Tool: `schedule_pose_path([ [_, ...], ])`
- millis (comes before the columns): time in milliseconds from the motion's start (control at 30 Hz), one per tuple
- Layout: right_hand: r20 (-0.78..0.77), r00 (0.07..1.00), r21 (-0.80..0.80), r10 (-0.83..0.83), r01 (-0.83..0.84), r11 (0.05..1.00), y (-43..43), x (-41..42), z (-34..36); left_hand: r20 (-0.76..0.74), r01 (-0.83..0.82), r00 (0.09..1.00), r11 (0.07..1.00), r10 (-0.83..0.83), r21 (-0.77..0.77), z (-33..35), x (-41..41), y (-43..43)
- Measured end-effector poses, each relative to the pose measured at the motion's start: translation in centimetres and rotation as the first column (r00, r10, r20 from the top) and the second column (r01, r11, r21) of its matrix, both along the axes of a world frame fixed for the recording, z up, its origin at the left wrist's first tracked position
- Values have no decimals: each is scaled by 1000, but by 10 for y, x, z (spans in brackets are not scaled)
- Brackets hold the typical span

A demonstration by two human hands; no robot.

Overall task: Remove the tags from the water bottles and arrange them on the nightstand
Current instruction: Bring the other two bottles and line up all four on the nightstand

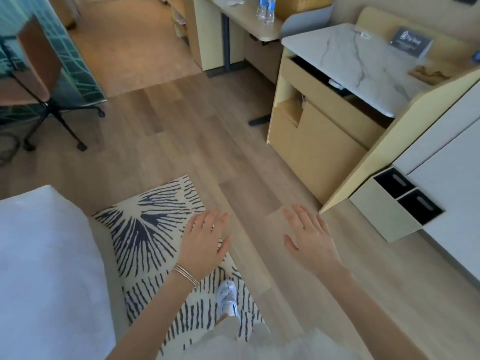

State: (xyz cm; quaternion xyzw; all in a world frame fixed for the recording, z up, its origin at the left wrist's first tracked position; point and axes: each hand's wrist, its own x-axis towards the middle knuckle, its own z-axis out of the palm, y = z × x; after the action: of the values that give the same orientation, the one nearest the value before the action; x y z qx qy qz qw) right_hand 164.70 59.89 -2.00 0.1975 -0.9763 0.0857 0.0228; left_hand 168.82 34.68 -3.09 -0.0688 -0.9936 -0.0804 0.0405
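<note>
Water bottle (265,9) upright near the right end of the desk (239,15); left hand (205,245) (bracelets at the wrist) flat-fingered over the patterned rug (145,224), holding nothing; right hand (309,240) likewise spread, well apart; marble-topped nightstand (363,74) beyond.

Clear water bottles (265,9) upright on desk (241,20); marble-topped nightstand (363,74) nearby.

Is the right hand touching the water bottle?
Apart. Head view: the right hand hovers open over the floor, while the bottle stands on the far desk.
</note>
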Motion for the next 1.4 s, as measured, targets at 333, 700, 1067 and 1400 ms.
schedule_pose_path([
  [333,20,999,-31,-39,40,999,-86,-158,8,-29,-35,999,999,35,-10,15,-156,-85],
  [700,72,997,-62,-24,28,998,-128,-345,-12,-8,-78,997,997,78,20,-10,-333,-129],
  [1067,18,1000,-60,-6,7,998,-165,-590,46,-132,-105,985,993,112,53,32,-573,-159],
  [1400,94,991,-55,-91,96,994,-199,-729,28,-105,-61,992,995,68,75,6,-734,-193],
])
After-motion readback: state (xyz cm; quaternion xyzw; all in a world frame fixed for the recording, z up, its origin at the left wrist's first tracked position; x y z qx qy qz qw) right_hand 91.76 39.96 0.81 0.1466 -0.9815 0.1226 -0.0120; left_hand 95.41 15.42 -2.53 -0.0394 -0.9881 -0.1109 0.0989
